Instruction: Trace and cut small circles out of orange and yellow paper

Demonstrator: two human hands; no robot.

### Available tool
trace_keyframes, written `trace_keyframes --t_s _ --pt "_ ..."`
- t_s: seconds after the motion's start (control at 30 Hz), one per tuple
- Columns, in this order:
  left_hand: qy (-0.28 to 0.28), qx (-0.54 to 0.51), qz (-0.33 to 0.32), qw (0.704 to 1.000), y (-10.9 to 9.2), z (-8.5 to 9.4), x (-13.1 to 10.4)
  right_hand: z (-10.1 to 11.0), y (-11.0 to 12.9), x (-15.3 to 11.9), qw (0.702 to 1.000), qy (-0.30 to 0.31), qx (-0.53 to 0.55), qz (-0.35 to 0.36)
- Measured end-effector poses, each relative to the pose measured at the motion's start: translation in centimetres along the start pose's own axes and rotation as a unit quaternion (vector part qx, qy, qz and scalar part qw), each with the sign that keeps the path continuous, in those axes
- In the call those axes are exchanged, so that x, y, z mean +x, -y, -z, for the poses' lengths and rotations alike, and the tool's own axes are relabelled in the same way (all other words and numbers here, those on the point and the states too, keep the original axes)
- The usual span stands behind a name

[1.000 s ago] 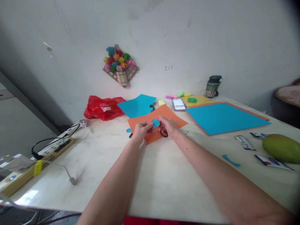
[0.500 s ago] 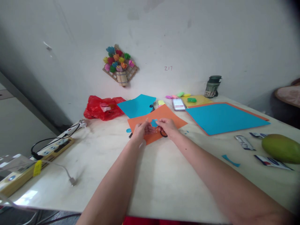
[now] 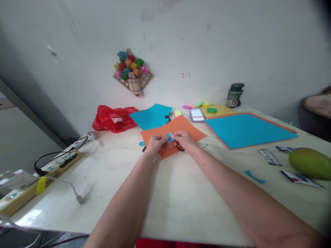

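A small piece of blue paper (image 3: 170,136) is pinched between both hands over an orange sheet (image 3: 191,128). My left hand (image 3: 157,143) grips its left side between thumb and fingers. On its right side, the thumb and fingertips of my right hand (image 3: 183,139) are closed on the same piece. A black loop (image 3: 180,148), looking like a scissor handle, shows beneath my right hand. Just left of the orange sheet lies a small blue round piece (image 3: 142,144), with a dark object (image 3: 144,149) partly under the sheet's edge.
A red plastic bag (image 3: 111,119) and a blue sheet (image 3: 152,116) lie behind. At right are a large blue sheet (image 3: 250,131), a phone (image 3: 197,115), wrappers (image 3: 269,157), a blue strip (image 3: 254,177) and a green fruit (image 3: 312,163). A power strip (image 3: 58,163) sits left.
My left thumb has come down from its raised position onto the blue piece, and the left fingers have closed on it. My right hand has barely moved.
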State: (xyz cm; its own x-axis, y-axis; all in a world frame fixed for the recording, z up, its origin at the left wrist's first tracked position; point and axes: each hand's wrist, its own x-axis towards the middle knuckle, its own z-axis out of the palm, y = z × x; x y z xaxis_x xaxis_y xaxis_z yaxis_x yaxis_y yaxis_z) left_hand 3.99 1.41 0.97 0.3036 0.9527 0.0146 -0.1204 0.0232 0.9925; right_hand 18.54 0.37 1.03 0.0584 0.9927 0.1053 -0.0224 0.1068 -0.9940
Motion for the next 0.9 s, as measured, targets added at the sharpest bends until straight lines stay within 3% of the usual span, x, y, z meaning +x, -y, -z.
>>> trace_keyframes --t_s 0.3,0.9 --pt "-0.018 0.011 -0.013 1.0 -0.57 -0.28 -0.32 0.13 0.05 0.06 0.998 -0.01 0.059 -0.019" --pt "-0.025 0.0 -0.002 1.0 0.14 0.04 0.16 0.02 -0.56 0.43 0.999 -0.012 0.022 -0.032"
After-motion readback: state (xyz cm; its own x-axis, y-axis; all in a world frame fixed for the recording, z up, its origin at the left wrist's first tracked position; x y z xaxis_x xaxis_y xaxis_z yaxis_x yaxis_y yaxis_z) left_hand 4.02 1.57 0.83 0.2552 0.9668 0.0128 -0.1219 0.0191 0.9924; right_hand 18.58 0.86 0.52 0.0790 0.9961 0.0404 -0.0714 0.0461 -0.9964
